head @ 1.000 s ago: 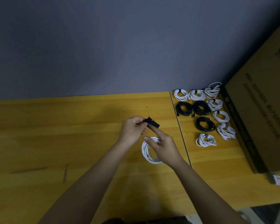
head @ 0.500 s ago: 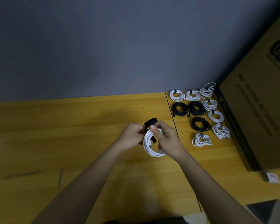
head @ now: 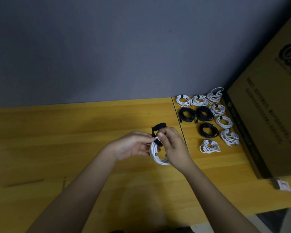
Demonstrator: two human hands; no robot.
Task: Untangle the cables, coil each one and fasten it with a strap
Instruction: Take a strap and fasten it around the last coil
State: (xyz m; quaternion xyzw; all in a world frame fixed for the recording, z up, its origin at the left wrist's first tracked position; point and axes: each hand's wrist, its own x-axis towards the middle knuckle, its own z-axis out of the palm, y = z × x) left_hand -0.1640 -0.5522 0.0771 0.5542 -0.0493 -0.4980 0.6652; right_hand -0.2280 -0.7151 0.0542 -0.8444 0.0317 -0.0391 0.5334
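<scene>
White cable coil (head: pixel 155 153) sits between my two hands, held just above the wooden counter (head: pixel 60 140) near its middle. Black strap (head: pixel 158 127) loops up over the top of the coil; one end runs down across the white turns, and the loop stands free above my fingers. My left hand (head: pixel 133 144) has its grip at the left side of the coil, fingertips pinching where strap meets cable. My right hand (head: pixel 173 145) has its grip closed on the strap and the coil's upper right edge, thumb pressed onto the strap end against the cable; the lower part of the coil curves out below that palm. Both forearms are bare and reach in from the lower edge of the view. To the right, past a seam in the counter, lie the finished bundles: white bundles (head: pixel 199 100) in a row along the back and down the right side, three black bundles (head: pixel 204 113) inside them, and one more white one at the front, each apart from its neighbours or just beside them. A large cardboard box (head: pixel 267 123) stands just beside those bundles on the right. A small white tag (head: pixel 284 185) lies at the box's near corner. Grey wall (head: pixel 107 47) behind the counter.
</scene>
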